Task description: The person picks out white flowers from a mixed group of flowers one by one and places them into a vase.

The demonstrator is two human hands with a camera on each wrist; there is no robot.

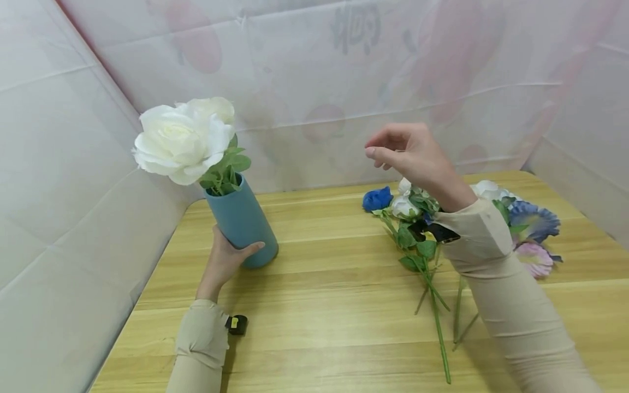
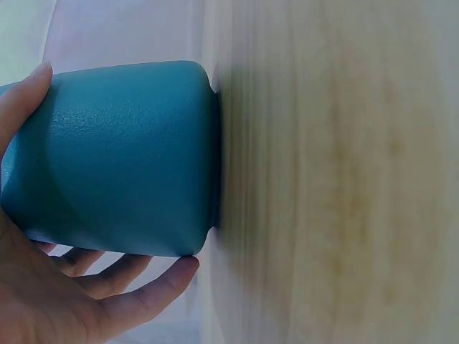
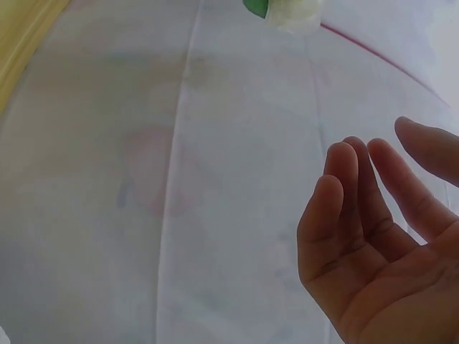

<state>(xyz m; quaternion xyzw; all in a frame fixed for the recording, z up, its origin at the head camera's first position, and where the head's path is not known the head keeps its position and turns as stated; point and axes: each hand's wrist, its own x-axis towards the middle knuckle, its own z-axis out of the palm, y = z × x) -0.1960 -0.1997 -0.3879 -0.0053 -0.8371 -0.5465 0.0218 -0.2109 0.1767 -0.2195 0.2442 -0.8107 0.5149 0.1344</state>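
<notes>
A blue vase [image 1: 244, 224] stands on the table at the left, with white roses [image 1: 182, 139] and green leaves rising from its mouth. My left hand [image 1: 226, 259] grips the vase low down, thumb across its near side. In the left wrist view, the vase [image 2: 122, 158] has its base on the wood, and fingers [image 2: 154, 287] curve along its side. Raised in the air over the right part of the table, my right hand [image 1: 417, 155] holds nothing. Its fingers bend loosely, with a gap to the thumb in the right wrist view.
Beneath my right arm lie loose artificial flowers: a blue rose [image 1: 377, 200], a white one [image 1: 404, 206], a blue-violet bloom [image 1: 534, 221] and a pink bloom [image 1: 533, 260]. Green stems [image 1: 437, 327] point toward the near edge. White cloth walls [image 1: 304, 71] enclose the wooden table [image 1: 324, 305].
</notes>
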